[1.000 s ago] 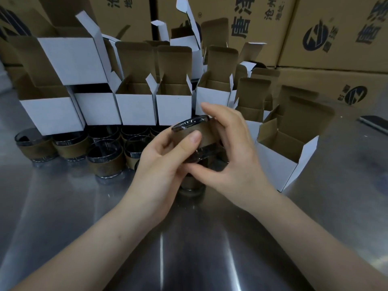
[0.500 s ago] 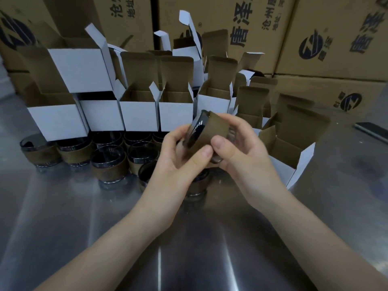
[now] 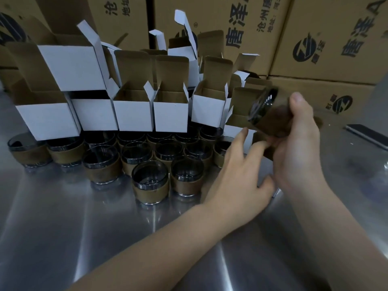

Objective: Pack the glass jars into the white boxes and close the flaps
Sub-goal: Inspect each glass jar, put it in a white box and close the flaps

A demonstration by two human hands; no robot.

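Brushed steel table (image 3: 84, 238) fills the field; stacked brown corrugated cartons (image 3: 327, 38) with black print line its 12 o'clock edge. Before them stands a row of white cardboard boxes (image 3: 134, 115), brown-lined flaps raised. From 9 o'clock to centre, round smoked-glass jars (image 3: 150, 183) in brown sleeves stand upright, clustered against the boxes' fronts. At 2 o'clock the right hand (image 3: 298, 156) grips the held jar (image 3: 270, 114), tipped with its mouth toward 10 o'clock, just beside an open box. The left hand (image 3: 237, 177), fingers spread and empty, reaches just below it.
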